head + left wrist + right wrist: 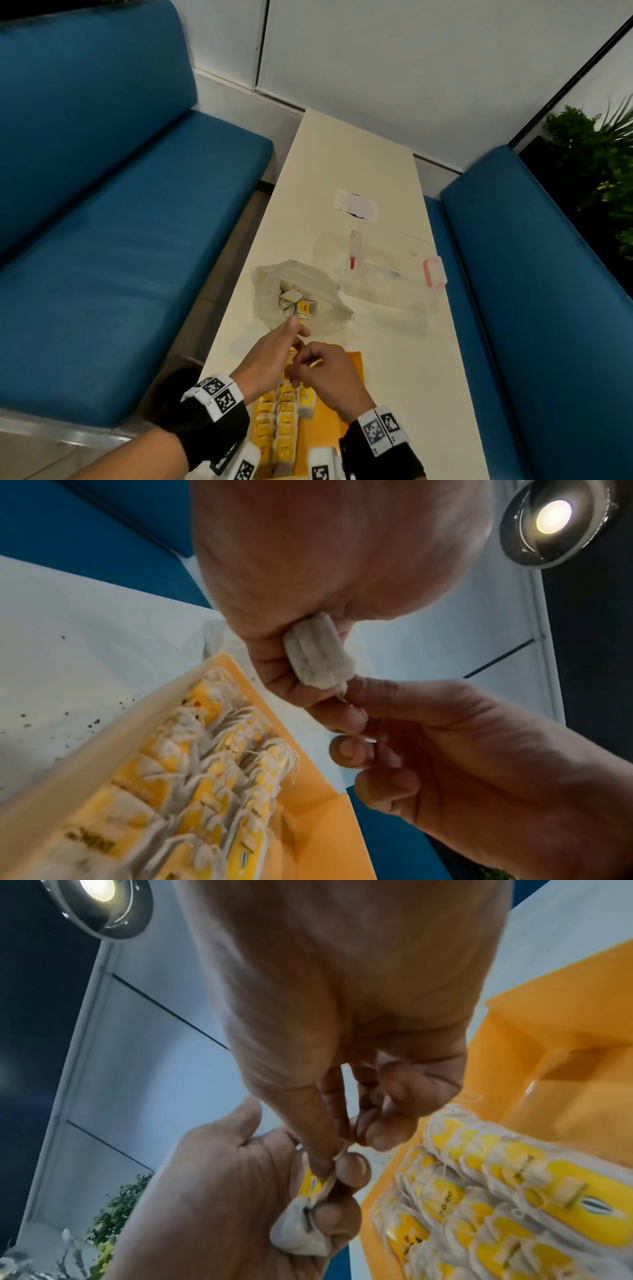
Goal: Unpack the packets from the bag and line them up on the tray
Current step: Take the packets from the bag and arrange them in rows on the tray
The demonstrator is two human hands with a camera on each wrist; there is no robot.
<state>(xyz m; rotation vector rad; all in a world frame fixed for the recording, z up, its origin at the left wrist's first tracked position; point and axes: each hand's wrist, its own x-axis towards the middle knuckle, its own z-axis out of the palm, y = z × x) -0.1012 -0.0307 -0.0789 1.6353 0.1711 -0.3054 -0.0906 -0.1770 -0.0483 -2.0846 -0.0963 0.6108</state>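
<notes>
The packets, yellow-labelled tea bags with strings, stand in close rows on the orange tray at the near end of the worktop. Beyond it lies the open plastic bag with more packets inside, and to its right a clear container with pink clips. From the head view the left hand and right hand meet above the tray's far end, and what they hold is hidden. The wrist views show it: one pale tea bag is clamped in the curled fingers of the left hand, while the right hand's thumb and forefinger are pinched together on its string end at the top. The left wrist view also shows dark specks scattered on the worktop beside the tray. Blue upholstered benches flank the narrow cream worktop, white wall panels stand behind, a green plant sits at the right, and a round ceiling lamp glows overhead.
</notes>
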